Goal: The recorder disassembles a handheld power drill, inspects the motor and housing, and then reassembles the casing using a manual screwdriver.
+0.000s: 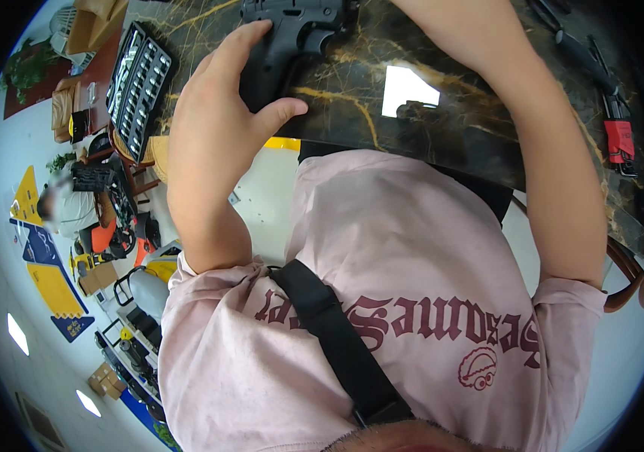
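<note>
One hand in view: L hand (213, 94), upper L, at the dark gold-veined table (461, 132), right beside a black pistol-shaped tool (265, 71). Grip's wide: thumb out to the R, forefinger up along the tool's L side, handle btwn them. Thumb tip's apart from the handle; can't tell if the forefinger presses on it or just overlaps it in view. Other fingers hidden. Tool's at the top edge, upper part cut off, handle toward the person.

R forearm (548, 135) reaches over the table's R side & out the top of frame, so can't tell R hand's grip.

L end of table: open black case (141, 94) w/ silver sockets in rows. R end, past R forearm: red holder (620, 139) w/ thin dark keys, near a dark long-handled tool (581, 60). Bright reflection (410, 87) on the tabletop btwn pistol-shaped tool & R forearm.

Below: pink T-shirt (412, 226), dark red print, black strap (337, 339) running diag. across. Bkgd L: another person (79, 209), light top, details too small.
</note>
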